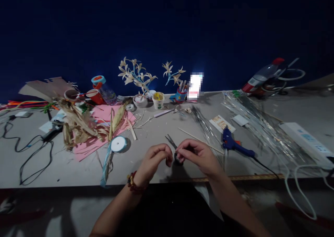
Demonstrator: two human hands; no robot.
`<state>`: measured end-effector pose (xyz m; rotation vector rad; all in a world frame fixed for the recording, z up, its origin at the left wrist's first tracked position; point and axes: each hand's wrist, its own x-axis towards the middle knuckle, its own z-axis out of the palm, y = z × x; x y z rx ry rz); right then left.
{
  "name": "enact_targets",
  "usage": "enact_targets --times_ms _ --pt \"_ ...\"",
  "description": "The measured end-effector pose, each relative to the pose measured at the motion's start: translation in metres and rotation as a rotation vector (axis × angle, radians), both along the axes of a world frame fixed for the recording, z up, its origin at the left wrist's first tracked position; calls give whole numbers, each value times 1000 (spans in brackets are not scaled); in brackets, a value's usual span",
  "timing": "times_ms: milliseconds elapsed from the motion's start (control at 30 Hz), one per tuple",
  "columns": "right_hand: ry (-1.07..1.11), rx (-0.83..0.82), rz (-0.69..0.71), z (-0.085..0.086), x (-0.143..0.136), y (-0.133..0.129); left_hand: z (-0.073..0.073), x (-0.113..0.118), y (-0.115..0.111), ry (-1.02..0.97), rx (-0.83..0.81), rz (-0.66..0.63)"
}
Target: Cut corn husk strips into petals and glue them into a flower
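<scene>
My left hand [156, 157], with a beaded bracelet [133, 183] at the wrist, is held over the front of the table with its fingers curled in and the thumb against them. Facing it, my right hand [196, 155] is closed in a pinch. Whatever either set of fingertips holds is too small or hidden to name. A pair of scissors [171, 141] lies between the hands, blades pointing away and handles partly behind my right fingertips; I cannot tell whether the fingers touch them. To the left is a spool of light blue ribbon [119, 144], its loose end trailing toward the table's front edge.
Dried corn husks [82, 127] lie over pink paper [100, 111] at left. Husk flowers [137, 73] stand behind small tubs [158, 100]. A blue glue gun [235, 143], wire stems [205, 124], a power strip [306, 144] and a bottle [263, 75] occupy the right. A bright phone [195, 86] stands behind.
</scene>
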<state>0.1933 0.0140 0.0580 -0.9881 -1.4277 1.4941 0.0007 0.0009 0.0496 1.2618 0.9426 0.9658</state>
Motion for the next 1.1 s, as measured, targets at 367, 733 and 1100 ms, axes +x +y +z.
enact_targets --times_ms 367,733,1100 --pt "193 -305 -143 -10 -18 -10 -6 8 -3 -10 249 128" --pt "-249 597 -147 -7 -7 -18 -10 10 -6 -286 -81 51" --pt "-261 833 -236 -16 -9 -19 -8 6 -23 241 579 277"
